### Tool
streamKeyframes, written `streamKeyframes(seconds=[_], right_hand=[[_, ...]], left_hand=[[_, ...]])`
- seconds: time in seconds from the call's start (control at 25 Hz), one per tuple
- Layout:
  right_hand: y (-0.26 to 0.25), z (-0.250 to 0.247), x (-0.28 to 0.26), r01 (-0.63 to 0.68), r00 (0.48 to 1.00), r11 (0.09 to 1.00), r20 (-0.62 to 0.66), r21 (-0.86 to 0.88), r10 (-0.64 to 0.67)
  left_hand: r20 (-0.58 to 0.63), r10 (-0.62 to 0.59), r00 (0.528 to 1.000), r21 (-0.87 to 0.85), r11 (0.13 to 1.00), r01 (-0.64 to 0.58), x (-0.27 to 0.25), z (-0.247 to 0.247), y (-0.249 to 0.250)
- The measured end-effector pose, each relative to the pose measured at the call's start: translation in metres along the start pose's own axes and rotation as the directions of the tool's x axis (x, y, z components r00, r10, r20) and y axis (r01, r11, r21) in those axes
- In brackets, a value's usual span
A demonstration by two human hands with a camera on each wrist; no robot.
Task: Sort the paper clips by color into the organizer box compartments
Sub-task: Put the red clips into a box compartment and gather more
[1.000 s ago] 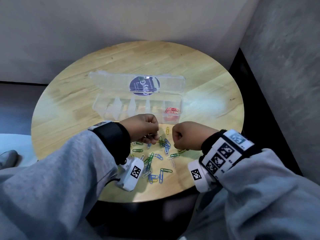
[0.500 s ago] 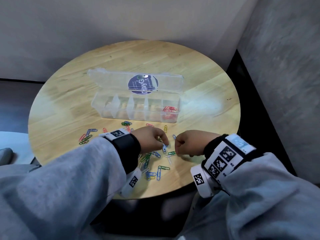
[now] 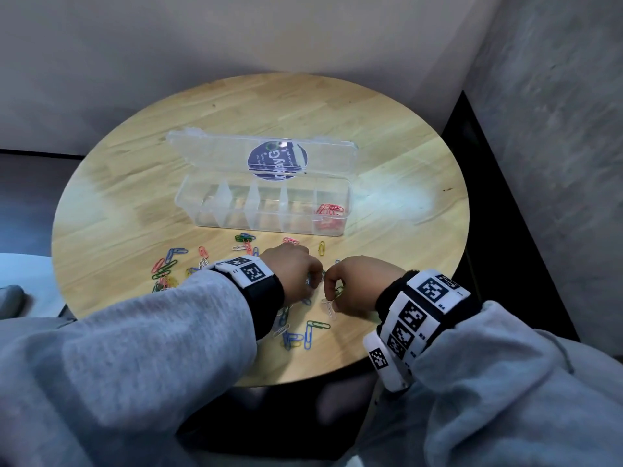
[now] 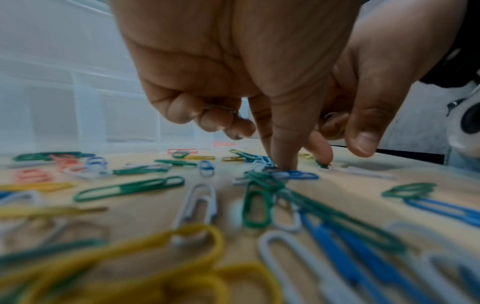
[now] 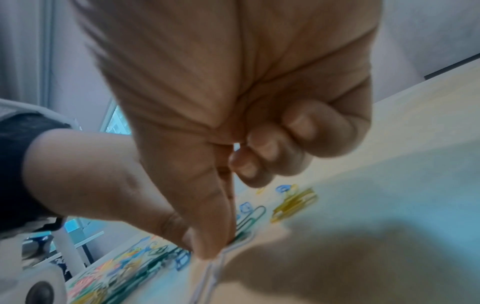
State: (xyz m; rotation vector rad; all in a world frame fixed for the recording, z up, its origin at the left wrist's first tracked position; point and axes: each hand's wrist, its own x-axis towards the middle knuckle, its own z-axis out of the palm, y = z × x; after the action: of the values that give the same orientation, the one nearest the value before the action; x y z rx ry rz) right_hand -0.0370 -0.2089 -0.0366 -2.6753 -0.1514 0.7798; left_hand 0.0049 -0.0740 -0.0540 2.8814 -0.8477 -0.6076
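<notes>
The clear organizer box (image 3: 263,227) lies open mid-table, lid (image 3: 209,153) folded back, with red clips (image 3: 328,212) in its rightmost compartment. Loose coloured paper clips (image 3: 303,335) are scattered in front of it. My left hand (image 3: 313,281) hovers over the pile. Its index finger and thumb (image 4: 283,162) press down at a blue clip (image 4: 301,174), while its other fingers curl round a pale clip (image 4: 221,109). Close beside it, my right hand (image 3: 332,288) has its thumb and index finger (image 5: 221,242) pinching a green clip (image 5: 241,236) on the tabletop.
The round wooden table (image 3: 387,129) stands in a corner between two walls. More clips (image 3: 168,267) lie front left, and a yellow one (image 3: 322,247) just before the box. The table's near edge is right under my wrists.
Both hands came down from just in front of the box to the clip pile nearer me, and they have drawn closer together, fingertips now at the tabletop.
</notes>
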Motion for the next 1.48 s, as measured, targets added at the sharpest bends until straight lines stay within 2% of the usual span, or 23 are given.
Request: streamKeyframes(seconds=[0.12,0.4,0.76,0.88,1.04,1.2,1.28,1.32,1.36,1.44,1.48], right_hand=[[-0.001,0.004,0.003,0.024,1.0,1.0,0.013,-0.011,-0.024],[0.001,0.009,0.008,0.013,1.0,0.999,-0.004,-0.043,-0.013],[0.001,0.008,0.012,-0.001,1.0,0.998,0.002,-0.056,0.001],[0.003,0.005,0.01,-0.029,1.0,0.998,-0.01,-0.05,0.029],[-0.001,0.007,0.008,-0.043,0.999,0.993,-0.002,-0.109,0.043],[-0.002,0.008,0.013,-0.043,0.999,0.993,0.016,-0.112,0.045],[-0.002,0.007,0.015,-0.046,0.998,0.994,0.042,-0.098,0.05],[-0.003,0.008,0.015,-0.046,0.997,0.994,0.049,-0.098,0.051],[-0.003,0.008,0.015,-0.049,0.997,0.994,0.047,-0.097,0.054],[-0.003,0.01,0.014,-0.062,0.997,0.995,0.037,-0.083,0.065],[-0.003,0.01,0.013,-0.067,0.997,0.995,0.04,-0.079,0.07]], left_hand=[[0.007,-0.006,1.0,-0.031,1.0,0.007,0.0,-0.003,-0.005],[0.061,-0.138,0.989,-0.104,0.984,0.144,-0.002,-0.006,-0.015],[0.15,-0.175,0.973,-0.183,0.962,0.202,-0.004,-0.011,-0.019],[0.169,-0.207,0.964,-0.439,0.86,0.262,-0.011,-0.021,-0.025],[0.224,-0.159,0.962,-0.753,0.598,0.274,-0.015,-0.033,-0.032],[0.264,-0.181,0.948,-0.866,0.388,0.315,-0.013,-0.032,-0.031],[0.3,-0.205,0.932,-0.865,0.353,0.356,-0.013,-0.031,-0.029],[0.308,-0.197,0.931,-0.84,0.403,0.363,-0.013,-0.03,-0.028],[0.301,-0.175,0.938,-0.775,0.528,0.347,-0.014,-0.029,-0.026],[0.255,-0.124,0.959,-0.463,0.855,0.234,-0.015,-0.026,-0.022],[0.23,-0.105,0.967,-0.269,0.949,0.167,-0.016,-0.026,-0.019]])
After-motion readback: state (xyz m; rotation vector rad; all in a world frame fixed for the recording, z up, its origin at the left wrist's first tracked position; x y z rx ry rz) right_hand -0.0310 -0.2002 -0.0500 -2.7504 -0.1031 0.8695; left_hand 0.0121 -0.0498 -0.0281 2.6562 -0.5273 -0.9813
